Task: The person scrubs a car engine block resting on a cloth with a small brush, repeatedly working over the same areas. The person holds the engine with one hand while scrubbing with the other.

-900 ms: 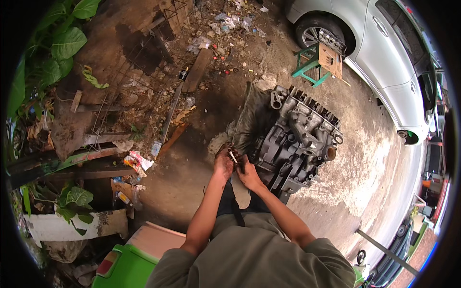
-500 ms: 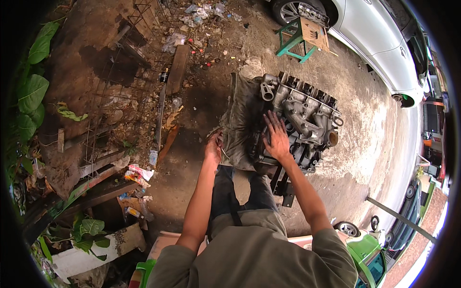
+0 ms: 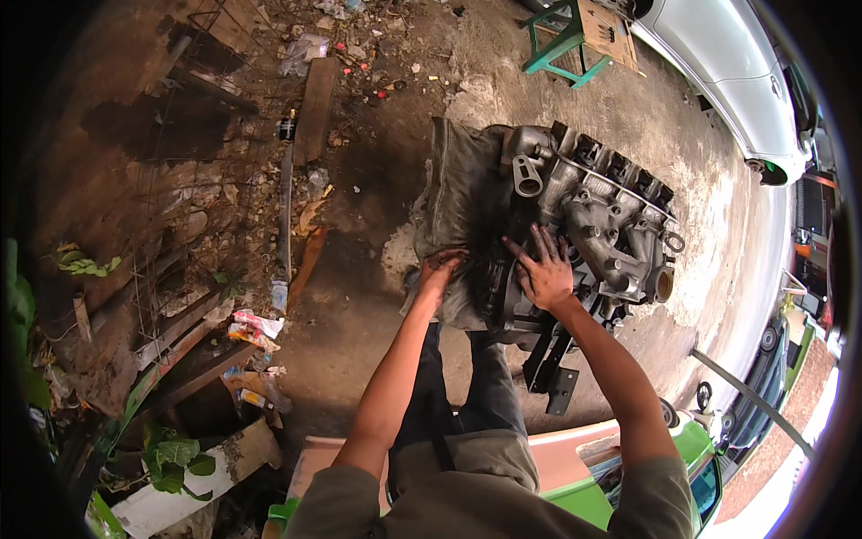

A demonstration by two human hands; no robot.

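Note:
A bare car engine [image 3: 597,211], with a grey metal manifold and dark sides, rests in front of me, right of centre. My right hand [image 3: 546,272] lies palm down on the near left part of the engine, fingers spread and gripping nothing. Just left of the engine's dark lower side, my left hand [image 3: 441,269] is over a dirty grey cloth [image 3: 447,193]. Its fingers are curled together; what they hold is too small and shaded to make out. A dark metal bracket [image 3: 562,391] sticks out from the engine toward me.
A green stool [image 3: 561,45] with a wooden top stands beyond the engine, near a silver car [image 3: 709,54]. On the left lie a wooden plank [image 3: 316,108], scattered rubbish and rusty metal. Behind me is a green and pink surface [image 3: 575,449].
My left hand has moved right, closer to the engine; the thin shiny thing seen at it before no longer shows. My right hand stays on the engine, and the view has shifted.

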